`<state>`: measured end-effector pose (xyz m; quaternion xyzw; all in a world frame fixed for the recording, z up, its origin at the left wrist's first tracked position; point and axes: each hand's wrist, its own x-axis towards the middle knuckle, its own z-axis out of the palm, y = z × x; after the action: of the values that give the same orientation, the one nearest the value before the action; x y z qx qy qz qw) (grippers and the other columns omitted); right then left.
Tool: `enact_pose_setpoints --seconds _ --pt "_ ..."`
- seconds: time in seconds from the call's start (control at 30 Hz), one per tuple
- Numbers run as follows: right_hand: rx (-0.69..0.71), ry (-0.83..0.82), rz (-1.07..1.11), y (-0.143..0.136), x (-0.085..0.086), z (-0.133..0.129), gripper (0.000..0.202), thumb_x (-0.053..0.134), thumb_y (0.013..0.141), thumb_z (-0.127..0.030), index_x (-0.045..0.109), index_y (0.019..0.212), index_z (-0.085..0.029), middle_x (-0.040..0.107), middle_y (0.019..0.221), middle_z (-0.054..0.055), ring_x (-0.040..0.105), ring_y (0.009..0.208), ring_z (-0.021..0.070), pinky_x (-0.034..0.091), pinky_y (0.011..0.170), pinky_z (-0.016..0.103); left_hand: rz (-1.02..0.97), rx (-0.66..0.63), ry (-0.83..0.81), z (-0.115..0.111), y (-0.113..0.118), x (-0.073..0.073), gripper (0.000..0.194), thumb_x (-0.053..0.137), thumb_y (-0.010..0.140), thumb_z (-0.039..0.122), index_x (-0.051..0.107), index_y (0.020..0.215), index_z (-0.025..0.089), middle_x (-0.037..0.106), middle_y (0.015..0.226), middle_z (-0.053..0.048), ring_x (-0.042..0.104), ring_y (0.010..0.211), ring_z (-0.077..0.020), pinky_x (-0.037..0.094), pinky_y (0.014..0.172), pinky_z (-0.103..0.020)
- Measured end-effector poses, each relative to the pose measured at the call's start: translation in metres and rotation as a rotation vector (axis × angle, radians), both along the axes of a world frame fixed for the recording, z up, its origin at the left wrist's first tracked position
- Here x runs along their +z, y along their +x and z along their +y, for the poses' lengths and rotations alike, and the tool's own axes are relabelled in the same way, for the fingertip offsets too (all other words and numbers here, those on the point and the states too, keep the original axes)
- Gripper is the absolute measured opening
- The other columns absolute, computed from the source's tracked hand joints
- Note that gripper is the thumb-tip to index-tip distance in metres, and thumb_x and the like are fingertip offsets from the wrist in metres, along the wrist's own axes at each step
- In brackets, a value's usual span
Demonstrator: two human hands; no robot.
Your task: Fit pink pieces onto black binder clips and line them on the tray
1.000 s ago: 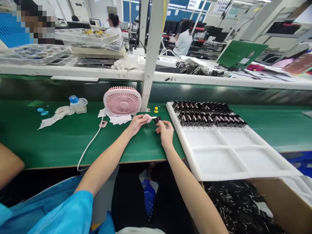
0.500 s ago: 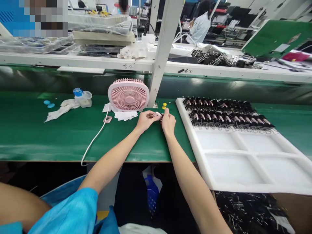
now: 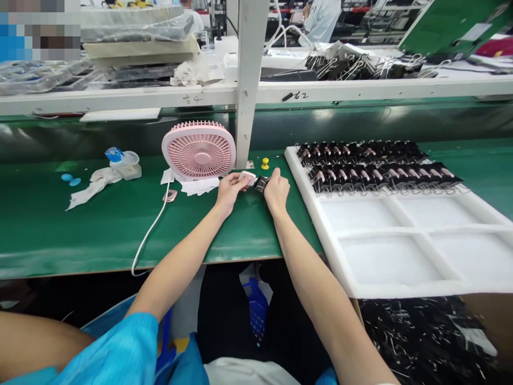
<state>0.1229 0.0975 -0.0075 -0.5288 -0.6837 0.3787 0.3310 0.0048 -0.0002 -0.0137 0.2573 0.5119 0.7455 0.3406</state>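
Between the fingers of my left hand (image 3: 229,193) is a small pink rounded-square case (image 3: 247,178), which looks like a watch body. My right hand (image 3: 277,191) grips a black binder clip (image 3: 261,184) just to the right of the case. A narrow gap seems to separate clip and case. A similar pink piece (image 3: 170,196) lies on the green bench by the fan's cable. Just beyond my hands stands a yellow knob-shaped item (image 3: 265,163). To the right, a white foam tray (image 3: 340,251) bears rows of pink pieces held in black binder clips (image 3: 344,179).
A pink fan (image 3: 200,152) stands behind my left hand, with white paper (image 3: 200,186) at its base and a white cable (image 3: 149,235) running forward. A bottle (image 3: 127,163), tissue (image 3: 94,187) and blue discs (image 3: 71,179) lie left. A box of binder clips (image 3: 420,337) sits below the tray.
My hands have moved slightly apart, and the black binder clip now shows in my right hand. The pink case stays in my left hand. The camera view has shifted a little.
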Motion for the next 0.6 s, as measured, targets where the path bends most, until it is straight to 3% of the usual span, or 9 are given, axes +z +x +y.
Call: enact_pose_setpoints --seconds 0.2,0.6 --pt "-0.036 0.065 -0.037 -0.005 0.004 -0.011 0.078 0.013 0.113 -0.059 0.07 0.076 -0.02 0.077 0.097 0.021 0.073 0.099 0.0356 0.051 0.094 0.043 0.048 -0.003 -0.02 -0.002 0.008 0.004 0.049 0.1 0.059 0.047 0.075 0.084 0.014 0.073 0.078 -0.006 0.062 0.068 -0.0147 0.048 0.066 -0.028" --pt "-0.051 0.028 -0.045 -0.007 0.011 -0.017 0.07 0.026 0.114 -0.056 0.078 0.09 -0.016 0.078 0.106 0.022 0.073 0.108 0.0362 0.051 0.1 0.042 0.038 0.032 -0.018 -0.003 0.011 0.008 0.045 0.099 0.057 0.044 0.075 0.081 0.014 0.07 0.074 -0.004 0.059 0.067 -0.0137 0.045 0.065 -0.028"
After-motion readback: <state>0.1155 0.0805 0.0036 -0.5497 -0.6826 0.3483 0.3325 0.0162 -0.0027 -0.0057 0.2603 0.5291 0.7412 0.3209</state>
